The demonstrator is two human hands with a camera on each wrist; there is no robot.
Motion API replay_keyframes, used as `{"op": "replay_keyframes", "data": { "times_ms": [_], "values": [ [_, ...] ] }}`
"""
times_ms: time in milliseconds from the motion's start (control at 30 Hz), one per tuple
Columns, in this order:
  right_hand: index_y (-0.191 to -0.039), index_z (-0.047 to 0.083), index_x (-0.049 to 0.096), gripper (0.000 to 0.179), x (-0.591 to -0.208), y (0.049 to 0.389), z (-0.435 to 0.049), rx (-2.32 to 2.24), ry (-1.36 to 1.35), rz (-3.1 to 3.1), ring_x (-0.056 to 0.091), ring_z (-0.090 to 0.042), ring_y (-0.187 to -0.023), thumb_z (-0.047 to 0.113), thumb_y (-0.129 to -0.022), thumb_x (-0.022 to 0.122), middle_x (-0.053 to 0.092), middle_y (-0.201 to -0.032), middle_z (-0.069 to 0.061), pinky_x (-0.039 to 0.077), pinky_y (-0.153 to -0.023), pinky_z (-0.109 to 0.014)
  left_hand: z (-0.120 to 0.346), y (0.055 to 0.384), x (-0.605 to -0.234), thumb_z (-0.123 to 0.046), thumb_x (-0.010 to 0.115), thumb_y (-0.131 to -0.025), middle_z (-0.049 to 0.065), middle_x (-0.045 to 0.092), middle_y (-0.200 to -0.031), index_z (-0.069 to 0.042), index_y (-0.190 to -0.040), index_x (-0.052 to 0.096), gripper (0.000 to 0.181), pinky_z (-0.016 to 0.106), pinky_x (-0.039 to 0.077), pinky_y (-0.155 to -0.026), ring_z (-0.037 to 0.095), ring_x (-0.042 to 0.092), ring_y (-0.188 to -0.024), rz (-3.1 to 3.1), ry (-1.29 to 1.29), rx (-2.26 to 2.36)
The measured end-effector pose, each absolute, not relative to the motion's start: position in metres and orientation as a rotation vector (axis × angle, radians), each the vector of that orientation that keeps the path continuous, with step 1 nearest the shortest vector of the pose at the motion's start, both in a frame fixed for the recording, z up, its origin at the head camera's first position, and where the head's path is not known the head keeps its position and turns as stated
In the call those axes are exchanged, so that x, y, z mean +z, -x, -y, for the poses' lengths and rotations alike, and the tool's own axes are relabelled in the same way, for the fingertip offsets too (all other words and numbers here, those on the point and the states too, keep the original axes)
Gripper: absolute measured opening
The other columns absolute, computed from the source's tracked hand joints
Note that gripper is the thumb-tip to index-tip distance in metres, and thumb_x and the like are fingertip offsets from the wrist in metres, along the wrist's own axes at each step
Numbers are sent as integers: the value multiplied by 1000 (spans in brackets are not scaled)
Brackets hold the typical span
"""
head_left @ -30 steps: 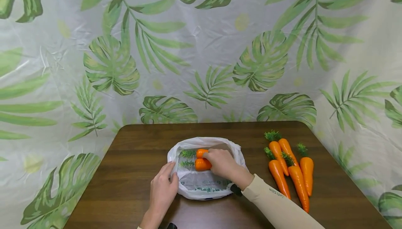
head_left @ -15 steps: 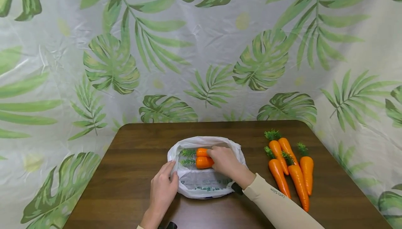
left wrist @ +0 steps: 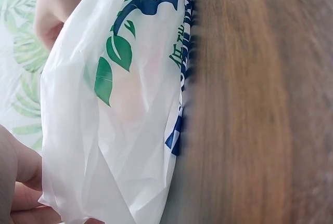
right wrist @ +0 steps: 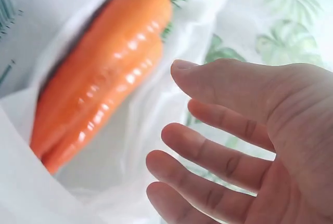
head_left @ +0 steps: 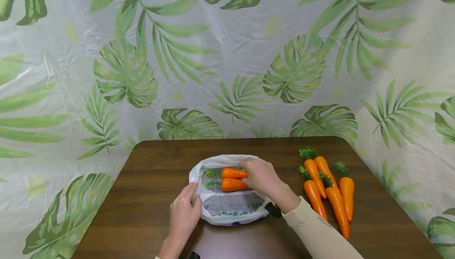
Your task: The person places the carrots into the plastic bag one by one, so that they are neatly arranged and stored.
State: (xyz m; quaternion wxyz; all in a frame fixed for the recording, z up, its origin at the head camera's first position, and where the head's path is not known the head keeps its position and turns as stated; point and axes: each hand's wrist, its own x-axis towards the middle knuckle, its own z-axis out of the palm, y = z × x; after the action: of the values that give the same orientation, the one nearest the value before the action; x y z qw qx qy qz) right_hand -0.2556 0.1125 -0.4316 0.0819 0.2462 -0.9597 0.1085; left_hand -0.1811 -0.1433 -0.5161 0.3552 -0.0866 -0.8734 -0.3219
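Observation:
A white plastic bag (head_left: 227, 220) with green and blue print lies on the table, its mouth spread wide. Two orange carrots (head_left: 234, 184) with green tops rest side by side inside it, tops to the left. My left hand (head_left: 185, 211) grips the bag's left rim; in the left wrist view its fingers (left wrist: 26, 169) are at the edge of the plastic, partly hidden. Over the right side of the bag is my right hand (head_left: 261, 175). The right wrist view shows its fingers (right wrist: 208, 148) spread and relaxed, holding nothing, apart from the carrots (right wrist: 99, 73).
To the right on the brown wooden table (head_left: 153, 180) lies a group of several carrots (head_left: 337, 207), tips toward me. Behind the table hangs a leaf-patterned sheet (head_left: 227, 53).
My right hand has let go of the carrots and drawn up and to the right, uncovering more of them. The carrots shifted slightly right. My left hand stays at the bag's rim.

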Motion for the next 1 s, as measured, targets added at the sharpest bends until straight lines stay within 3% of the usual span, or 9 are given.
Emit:
{"op": "replay_keyframes", "data": {
  "times_ms": [267,500,1000],
  "values": [
    [-110,25,75,31,-416,249,-134,455,-589,2887,61,-13,-75,25,-81,83,66,-96,6,48,-57,-30,143,181,-516,-2,73,-80,14,71,-117,-1,-116,74,36,51,55,-80,33,70,-102,2241,230,-835],
    [-111,25,73,33,-411,240,-153,541,-520,2839,56,-14,-67,27,-81,84,67,-99,1,46,-54,-31,143,181,-516,-3,72,-81,13,71,-118,-1,-117,74,36,52,55,-80,33,70,-103,2258,219,-840],
    [-116,18,72,38,-421,229,-197,587,-398,2763,63,-19,-82,23,-81,84,66,-96,1,52,-64,-37,145,182,-518,-3,71,-82,14,71,-117,-1,-117,74,35,51,55,-81,32,70,-104,2249,220,-835]
  ]
}}
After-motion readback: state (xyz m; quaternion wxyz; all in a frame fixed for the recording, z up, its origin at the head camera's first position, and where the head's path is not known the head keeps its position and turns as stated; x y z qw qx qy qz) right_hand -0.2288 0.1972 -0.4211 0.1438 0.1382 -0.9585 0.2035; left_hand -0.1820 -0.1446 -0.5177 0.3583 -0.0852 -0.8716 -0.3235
